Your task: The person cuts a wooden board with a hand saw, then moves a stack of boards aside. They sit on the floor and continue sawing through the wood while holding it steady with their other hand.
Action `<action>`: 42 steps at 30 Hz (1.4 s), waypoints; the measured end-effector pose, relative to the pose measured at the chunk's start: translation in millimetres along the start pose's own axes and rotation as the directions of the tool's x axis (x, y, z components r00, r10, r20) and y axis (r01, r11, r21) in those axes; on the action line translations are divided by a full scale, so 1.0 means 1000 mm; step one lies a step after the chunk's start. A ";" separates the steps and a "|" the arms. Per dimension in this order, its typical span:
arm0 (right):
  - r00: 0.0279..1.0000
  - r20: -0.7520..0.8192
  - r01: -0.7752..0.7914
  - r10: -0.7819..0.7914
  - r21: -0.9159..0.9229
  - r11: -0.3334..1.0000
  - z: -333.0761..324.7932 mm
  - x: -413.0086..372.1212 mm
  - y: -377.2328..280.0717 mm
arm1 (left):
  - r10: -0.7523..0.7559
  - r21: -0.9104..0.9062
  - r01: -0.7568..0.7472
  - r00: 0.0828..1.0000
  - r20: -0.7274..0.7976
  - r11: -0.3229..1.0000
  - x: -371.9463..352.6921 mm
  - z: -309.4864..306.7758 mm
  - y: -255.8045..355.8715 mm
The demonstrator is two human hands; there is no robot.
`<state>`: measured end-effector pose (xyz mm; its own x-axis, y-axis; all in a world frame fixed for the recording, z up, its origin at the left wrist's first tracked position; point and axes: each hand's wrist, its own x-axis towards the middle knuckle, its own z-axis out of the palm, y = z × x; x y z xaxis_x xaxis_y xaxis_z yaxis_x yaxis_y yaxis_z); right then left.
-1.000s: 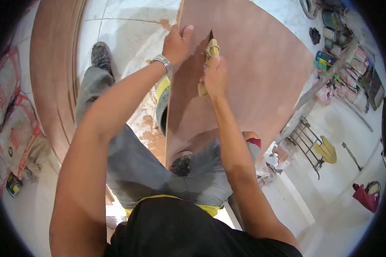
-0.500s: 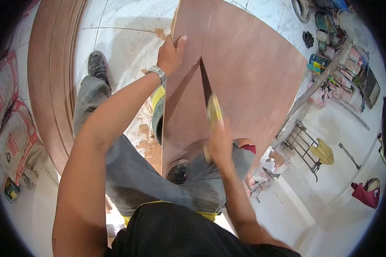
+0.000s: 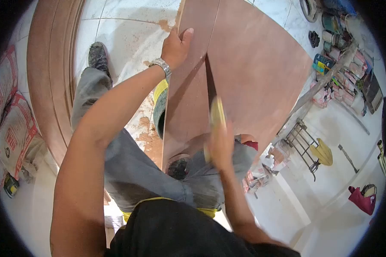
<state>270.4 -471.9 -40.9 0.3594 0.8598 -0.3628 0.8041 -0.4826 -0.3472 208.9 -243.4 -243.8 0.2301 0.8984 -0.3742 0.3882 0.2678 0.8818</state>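
A large reddish-brown wooden board (image 3: 261, 73) lies in front of me, with a thin straight line running up from the cut. My left hand (image 3: 176, 47) grips its left edge, thumb resting on the top face. In my right hand (image 3: 222, 145) is the light wooden handle of a handsaw (image 3: 218, 113), slightly blurred. The saw's dark blade meets the board along the line, its far end near the middle of the board's upper part. My bent knee is against the near side of the board. Below the left edge, a green and yellow bucket (image 3: 160, 105) is partly hidden.
A brown wooden door frame (image 3: 51, 64) curves along the left, with printed sacks (image 3: 19, 132) beyond it. Sawdust (image 3: 150, 141) lies on the tiled floor. At right are cans (image 3: 321, 64), a hand truck (image 3: 299, 139), a yellow shovel (image 3: 321, 152) and a maroon bag (image 3: 363, 199).
The view has shifted slightly, so the board sits a little further right. My right hand still holds the saw in the cut, and my left hand keeps its grip on the edge.
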 end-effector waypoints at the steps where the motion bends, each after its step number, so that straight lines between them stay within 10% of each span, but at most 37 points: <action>1: 0.982 -0.050 -0.172 0.185 0.197 0.965 0.036 0.055 0.008 | -0.002 -0.001 0.002 1.000 0.028 1.000 -0.001 0.000 0.000; 5: 0.930 0.024 -0.316 0.366 0.559 0.767 0.060 0.164 0.003 | -0.011 -0.002 0.011 0.999 0.032 1.000 0.002 -0.010 0.008; 8: 0.912 0.132 -0.400 0.389 0.503 0.766 0.027 0.084 0.004 | -0.036 -0.016 0.036 0.999 0.034 0.999 0.000 -0.006 0.005; 11: 0.958 0.141 -0.262 0.250 0.077 0.962 -0.022 -0.042 -0.011 | -0.029 -0.033 0.030 0.999 0.032 0.999 0.002 0.003 0.002; 13: 0.943 0.102 -0.327 0.315 0.451 0.831 -0.022 -0.061 -0.010 | -0.032 -0.015 0.032 0.999 0.016 0.999 -0.001 -0.001 -0.003; 18: 0.940 -0.112 -0.207 0.321 0.561 0.802 0.090 0.141 0.025 | -0.025 0.005 0.025 1.000 0.014 1.000 -0.002 -0.004 0.005; 25: 0.908 0.150 -0.365 0.392 0.743 0.561 0.068 0.173 0.022 | -0.015 -0.084 0.019 0.999 0.041 0.996 -0.001 -0.007 0.013; 30: 0.944 0.084 -0.321 0.320 0.469 0.823 0.027 0.030 0.019 | -0.035 0.005 0.035 0.999 0.011 0.999 0.001 0.001 -0.003; 32: 1.000 0.006 -0.018 0.017 0.161 0.987 -0.017 -0.043 0.004 | -0.055 0.000 0.055 0.998 0.019 0.998 0.002 0.001 0.001; 34: 0.918 0.140 -0.383 0.371 0.552 0.740 -0.040 -0.061 -0.022 | -0.053 -0.008 0.053 0.999 0.012 0.999 0.000 -0.001 0.001; 39: 0.935 -0.052 -0.295 0.350 0.434 0.851 0.060 0.120 0.008 | -0.017 -0.055 0.021 0.997 0.073 0.998 0.002 -0.004 0.001; 42: 0.906 0.110 -0.396 0.408 0.558 0.730 0.067 0.159 0.017 | -0.018 -0.014 0.019 0.999 0.051 1.000 0.002 -0.003 0.002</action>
<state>309.9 -354.9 -162.2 0.6018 0.5643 -0.5652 0.1804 -0.7855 -0.5920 207.4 -240.4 -242.1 0.2679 0.8745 -0.4044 0.3801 0.2898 0.8784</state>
